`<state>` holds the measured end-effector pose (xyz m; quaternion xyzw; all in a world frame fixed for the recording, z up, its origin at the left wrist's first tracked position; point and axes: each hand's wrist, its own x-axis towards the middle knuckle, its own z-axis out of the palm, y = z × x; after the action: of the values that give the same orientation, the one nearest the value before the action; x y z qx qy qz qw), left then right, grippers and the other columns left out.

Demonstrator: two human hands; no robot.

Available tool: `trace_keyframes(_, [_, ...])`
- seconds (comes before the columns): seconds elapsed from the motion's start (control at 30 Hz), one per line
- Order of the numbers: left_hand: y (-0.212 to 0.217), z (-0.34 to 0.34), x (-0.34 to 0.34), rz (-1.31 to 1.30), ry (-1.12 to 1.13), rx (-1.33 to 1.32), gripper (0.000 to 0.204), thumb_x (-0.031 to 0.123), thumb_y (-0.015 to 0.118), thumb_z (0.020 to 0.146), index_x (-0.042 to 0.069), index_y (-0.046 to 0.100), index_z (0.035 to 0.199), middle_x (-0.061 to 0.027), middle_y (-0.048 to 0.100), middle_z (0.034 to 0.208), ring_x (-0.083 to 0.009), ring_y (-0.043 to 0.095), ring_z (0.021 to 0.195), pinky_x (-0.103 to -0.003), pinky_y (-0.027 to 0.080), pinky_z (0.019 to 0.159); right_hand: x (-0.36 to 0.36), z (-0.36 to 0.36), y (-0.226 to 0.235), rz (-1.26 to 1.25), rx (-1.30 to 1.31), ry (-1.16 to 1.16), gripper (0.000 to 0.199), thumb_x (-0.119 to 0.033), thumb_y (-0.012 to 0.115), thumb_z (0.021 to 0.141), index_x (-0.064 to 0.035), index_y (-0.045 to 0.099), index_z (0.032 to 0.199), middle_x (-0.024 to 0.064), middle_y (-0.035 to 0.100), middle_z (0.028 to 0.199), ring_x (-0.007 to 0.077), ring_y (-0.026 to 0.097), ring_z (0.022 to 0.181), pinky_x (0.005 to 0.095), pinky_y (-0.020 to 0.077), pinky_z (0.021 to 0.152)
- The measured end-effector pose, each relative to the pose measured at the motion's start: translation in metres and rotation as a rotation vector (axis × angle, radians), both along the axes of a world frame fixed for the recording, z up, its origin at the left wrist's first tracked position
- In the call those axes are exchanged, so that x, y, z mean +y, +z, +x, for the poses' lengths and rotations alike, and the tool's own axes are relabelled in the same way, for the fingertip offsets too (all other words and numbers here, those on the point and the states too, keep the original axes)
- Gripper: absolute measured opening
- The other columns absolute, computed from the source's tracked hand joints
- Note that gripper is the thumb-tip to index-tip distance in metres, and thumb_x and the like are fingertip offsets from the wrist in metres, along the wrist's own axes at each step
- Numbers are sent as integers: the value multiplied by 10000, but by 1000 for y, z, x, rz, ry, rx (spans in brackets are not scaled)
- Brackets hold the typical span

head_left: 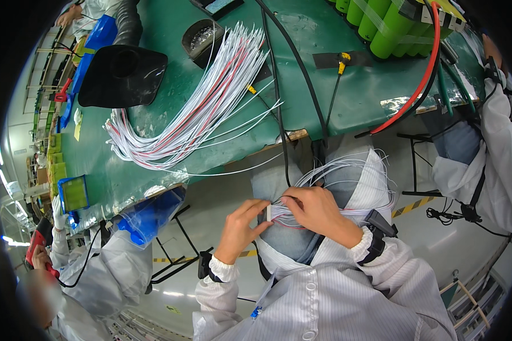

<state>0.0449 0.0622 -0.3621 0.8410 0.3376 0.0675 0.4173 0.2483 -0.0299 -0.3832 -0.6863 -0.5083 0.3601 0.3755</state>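
Observation:
Above my lap, my left hand [242, 228] pinches a small white connector [269, 213] between thumb and fingers. My right hand [316, 209] is closed at the wires right beside it, its fingertips close to the connector's upper end; exactly which wire it grips is hidden. A loose bundle of thin white wires [355, 165], with a few red ones, runs from the connector under my right hand and loops over my thighs. On the green table [222, 162] in front lies a thick bundle of white, red and black wires [196, 111], bent at its left end.
A black scoop-shaped piece [122, 77] and a dark container of small bits [202, 40] sit on the table. Green cylindrical cells [384, 28] stand at the far right beside a thick red cable [424, 85]. Black cables [301, 54] hang over the table edge. Co-workers sit on both sides.

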Motion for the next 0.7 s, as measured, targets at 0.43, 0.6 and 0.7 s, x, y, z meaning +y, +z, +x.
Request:
trace_keyframes(0.43, [-2, 1, 16, 41, -140, 27, 481, 51, 853, 718, 44, 708, 1177, -81, 688, 1121, -277, 703, 883, -369, 576, 785, -4, 29, 16, -23, -219, 87, 131, -190, 712, 882, -71, 765, 887, 124, 724, 778, 321, 702, 702, 402, 548, 640])
trace_keyframes(0.6, [-6, -1, 20, 51, -185, 31, 466, 90, 857, 732, 43, 702, 1169, -72, 683, 1092, -273, 701, 868, -363, 577, 762, -9, 49, 30, -19, -239, 84, 136, -189, 711, 880, -61, 757, 878, 105, 728, 829, 324, 689, 719, 408, 531, 646])
trace_keyframes(0.7, [-10, -3, 19, 56, -179, 5, 470, 100, 862, 730, 48, 704, 1169, -62, 685, 1097, -272, 702, 872, -361, 579, 765, -19, 71, 40, 15, -268, 66, 134, -179, 715, 877, -49, 749, 872, 100, 718, 826, 317, 671, 699, 402, 513, 635])
